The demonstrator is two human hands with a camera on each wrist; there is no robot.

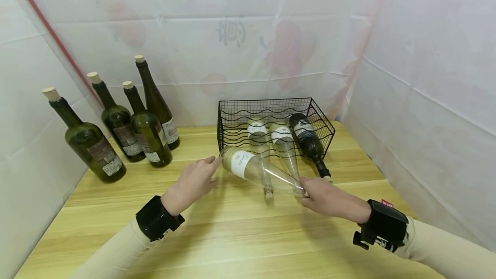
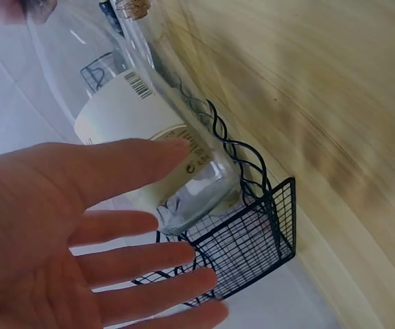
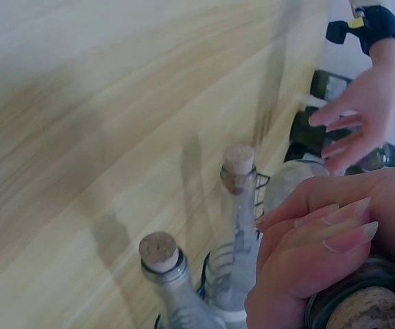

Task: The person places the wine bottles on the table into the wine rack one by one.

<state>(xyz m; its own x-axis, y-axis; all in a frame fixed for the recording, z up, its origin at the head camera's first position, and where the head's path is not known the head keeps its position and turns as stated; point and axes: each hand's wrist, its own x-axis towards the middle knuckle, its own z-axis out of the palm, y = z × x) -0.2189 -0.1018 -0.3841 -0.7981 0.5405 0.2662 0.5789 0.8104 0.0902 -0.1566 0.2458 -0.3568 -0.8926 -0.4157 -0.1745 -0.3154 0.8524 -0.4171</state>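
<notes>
I take the wire rack [image 1: 232, 117] on the wooden table [image 1: 232, 236] as my landmark: a black basket with wavy front wires, standing near the back wall. Just in front of it I see a clear glass bottle [image 1: 255, 169] held lying almost level above the table, its base toward the rack's front left corner and its neck slanting away toward the near right. My right hand [image 1: 327, 199] grips the neck end, fingers curled round it; in the right wrist view those fingers [image 3: 321, 236] cover the neck so that I see only a bit of cork below them. My left hand [image 1: 191, 182] is spread, fingers straight, with one fingertip touching the bottle's base; the left wrist view shows the same flat palm [image 2: 60, 233] beside the white label, and I cannot tell how firmly it presses. Inside the rack lie two more clear bottles [image 1: 271, 141] and one dark bottle [image 1: 308, 141], necks poking out through the front toward me; their bodies are partly hidden by the wires and by the held bottle. Well to the left of the rack stand four dark green corked bottles [image 1: 128, 128], upright, against the white sheeting [image 1: 426, 76]. Label print is too small to read. Both wrist views are blurred along the table grain, and my sleeves run off the bottom edge of the head view.
</notes>
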